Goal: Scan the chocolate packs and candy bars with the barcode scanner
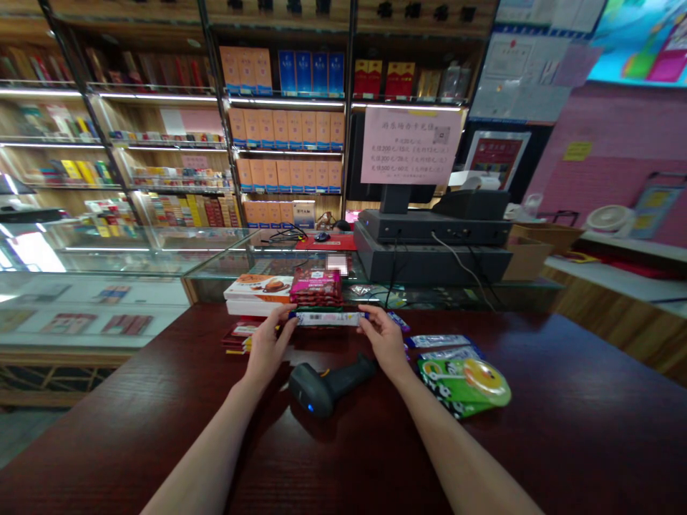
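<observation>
My left hand [270,343] and my right hand [383,338] each pinch one end of a long flat snack packet [328,317], white and blue with a barcode facing me, held level above the dark wooden counter [563,400]. A dark handheld barcode scanner [328,384] with a small blue light lies on the counter just below the packet, between my wrists. Beyond the packet lie a pink-red pouch [315,285] and flat white and orange boxes [259,288].
A green snack bag [464,384] and blue-white packets [437,341] lie to the right of my right hand. Red packets [239,336] lie at the left. A till with a monitor [432,247] stands behind on a glass case. Stocked shelves [284,129] fill the back wall.
</observation>
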A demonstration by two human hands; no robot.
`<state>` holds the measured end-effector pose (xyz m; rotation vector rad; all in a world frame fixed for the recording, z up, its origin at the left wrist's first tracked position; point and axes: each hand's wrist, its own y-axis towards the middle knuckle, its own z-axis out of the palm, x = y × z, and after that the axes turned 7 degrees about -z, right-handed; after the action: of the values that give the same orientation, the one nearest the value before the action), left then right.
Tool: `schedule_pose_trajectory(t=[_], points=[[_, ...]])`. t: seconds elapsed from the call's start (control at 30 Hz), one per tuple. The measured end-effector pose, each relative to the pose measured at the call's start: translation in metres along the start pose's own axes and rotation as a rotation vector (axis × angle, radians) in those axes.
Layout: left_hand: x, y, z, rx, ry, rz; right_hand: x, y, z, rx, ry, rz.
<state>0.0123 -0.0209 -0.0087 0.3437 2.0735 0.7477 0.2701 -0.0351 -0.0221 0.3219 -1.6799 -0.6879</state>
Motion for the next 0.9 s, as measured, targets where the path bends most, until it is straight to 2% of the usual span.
schedule_pose_trajectory(t=[0.2,0.5,0.6,0.73,0.83,0.9], points=[[0.003,0.002,0.000,0.076,0.016,0.090,0.000,0.002,0.003,-0.022,0.151,0.099],[0.010,0.001,-0.004,0.180,0.168,0.156,0.001,0.002,0.001,0.032,0.148,0.121],[0.011,0.001,-0.005,0.138,0.173,0.168,0.000,0.002,0.000,0.072,0.102,0.104],[0.014,0.001,-0.005,0.037,0.139,0.190,0.002,0.004,-0.007,0.058,-0.082,-0.022],[0.018,0.002,-0.006,-0.033,0.139,0.196,0.015,0.003,-0.017,0.040,-0.215,-0.142],[0.022,0.002,-0.006,-0.081,0.149,0.217,0.029,0.002,-0.023,0.123,-0.222,-0.193]])
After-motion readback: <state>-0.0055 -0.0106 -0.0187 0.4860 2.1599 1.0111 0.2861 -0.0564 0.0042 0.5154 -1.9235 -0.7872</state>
